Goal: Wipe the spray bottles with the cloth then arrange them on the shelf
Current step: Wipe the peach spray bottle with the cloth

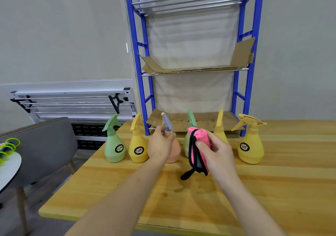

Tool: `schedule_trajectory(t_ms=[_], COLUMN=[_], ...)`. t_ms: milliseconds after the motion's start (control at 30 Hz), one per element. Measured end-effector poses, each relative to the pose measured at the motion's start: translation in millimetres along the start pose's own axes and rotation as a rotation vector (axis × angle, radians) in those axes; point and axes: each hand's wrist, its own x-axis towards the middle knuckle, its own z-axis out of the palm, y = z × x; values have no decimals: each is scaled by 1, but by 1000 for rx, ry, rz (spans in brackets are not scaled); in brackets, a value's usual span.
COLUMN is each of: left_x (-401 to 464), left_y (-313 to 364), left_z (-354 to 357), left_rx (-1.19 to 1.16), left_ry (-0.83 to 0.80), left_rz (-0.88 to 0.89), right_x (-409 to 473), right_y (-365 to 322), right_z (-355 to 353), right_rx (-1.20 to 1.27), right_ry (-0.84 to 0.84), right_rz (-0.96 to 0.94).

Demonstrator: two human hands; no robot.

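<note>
We held the peach spray bottle [173, 150] by its neck, our left hand [160, 145] with fingers curled round it just under the grey trigger head. It stood upright on the bench [272, 190], in front of the blue shelf [243, 83]. Our right hand [216, 153] gripped the bunched pink cloth [197, 139], just right of the bottle and nearer its body. The other bottles crowded both sides; open bench lay toward us, and the shelf's cardboard-lined tiers looked free.

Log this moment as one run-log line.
left hand: grips pink bottle by neck | right hand: holds pink cloth | five other bottles on table | shelf: no task bottles
</note>
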Motion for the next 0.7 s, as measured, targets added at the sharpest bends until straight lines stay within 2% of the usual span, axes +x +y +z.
schedule_trajectory(t_ms=[200,400,600,700], left_x=[-18,-31,-42,-47], left_y=[-21,-27,-38,-40], left_z=[-41,-86,-89,-83], left_rx=[-104,-153,-289,-292], left_ry=[-250,-466,-393,-311], left_rz=[106,63,54,88], right_x=[-1,-1,12,26], right_y=[0,-10,-16,-26], right_z=[0,17,28,34], right_rx=[-50,-87,-182,-343], right_ry=[-20,-42,-61,-128], right_rz=[-28,-100,-221,-372])
